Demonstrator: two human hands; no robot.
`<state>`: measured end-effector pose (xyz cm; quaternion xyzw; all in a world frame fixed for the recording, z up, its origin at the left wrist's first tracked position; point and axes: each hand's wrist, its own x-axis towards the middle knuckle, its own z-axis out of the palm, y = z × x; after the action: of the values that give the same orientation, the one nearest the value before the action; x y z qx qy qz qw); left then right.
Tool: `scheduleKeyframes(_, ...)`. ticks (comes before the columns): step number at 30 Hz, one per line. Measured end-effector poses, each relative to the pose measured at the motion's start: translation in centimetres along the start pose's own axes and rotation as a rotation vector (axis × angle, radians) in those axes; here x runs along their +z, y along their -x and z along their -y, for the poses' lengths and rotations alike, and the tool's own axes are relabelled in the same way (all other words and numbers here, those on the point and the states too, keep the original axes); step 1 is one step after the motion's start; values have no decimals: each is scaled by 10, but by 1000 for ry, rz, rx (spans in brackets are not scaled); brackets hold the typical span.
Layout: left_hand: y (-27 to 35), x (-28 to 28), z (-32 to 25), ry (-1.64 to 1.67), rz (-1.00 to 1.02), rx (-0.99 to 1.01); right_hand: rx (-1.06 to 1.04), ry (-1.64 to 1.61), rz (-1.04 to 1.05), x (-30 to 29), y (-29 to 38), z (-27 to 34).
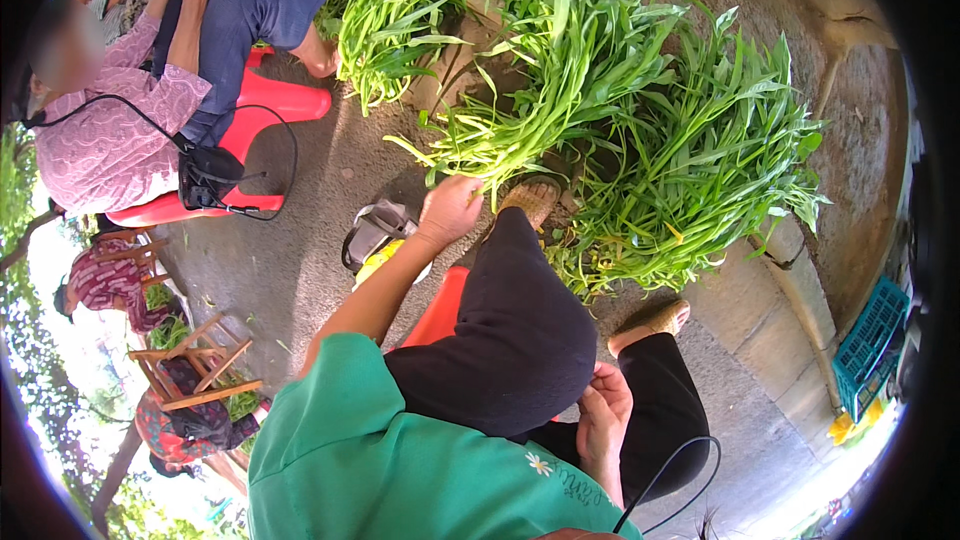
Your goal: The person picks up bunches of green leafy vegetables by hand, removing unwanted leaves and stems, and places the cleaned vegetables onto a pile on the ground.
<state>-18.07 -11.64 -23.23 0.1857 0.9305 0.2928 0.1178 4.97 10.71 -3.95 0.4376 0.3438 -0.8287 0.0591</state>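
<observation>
My left hand (452,211) reaches forward, its fingers curled at the pale lower ends of a heap of leafy green stems (555,101). It seems to pinch a stem there, though its palm side is hidden. My right hand (604,406) is beside my bent knee (559,360), between my legs. Its fingers are bent, and I cannot make out anything in them. A second heap of leafy greens (697,180) lies to the right, in front of my feet. Another bunch (397,22) lies further left.
A person in a patterned pink shirt (112,142) sits on a red plastic stool (281,97) at left. A grey and yellow bag (382,232) lies by my left forearm. Wooden chairs (199,367) and other people are beyond. A teal crate (870,345) stands far right.
</observation>
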Motion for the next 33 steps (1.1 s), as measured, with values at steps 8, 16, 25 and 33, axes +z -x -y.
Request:
scheduleKeyframes(8, -17, -9, -62, -481, -280, 366, 30, 31, -12, 3, -8, -5)
scheduleKeyframes(16, -45, 55, -38, -349, 302, -90, 64, 38, 23, 12, -10, -2)
scheduleKeyframes(25, -54, 87, -4, -46, 26, -41, 70, 21, 13, 7, -12, -5)
scheduleKeyframes(33, -37, 35, -46, 9, -7, 4, 52, 47, 12, 7, -10, -6)
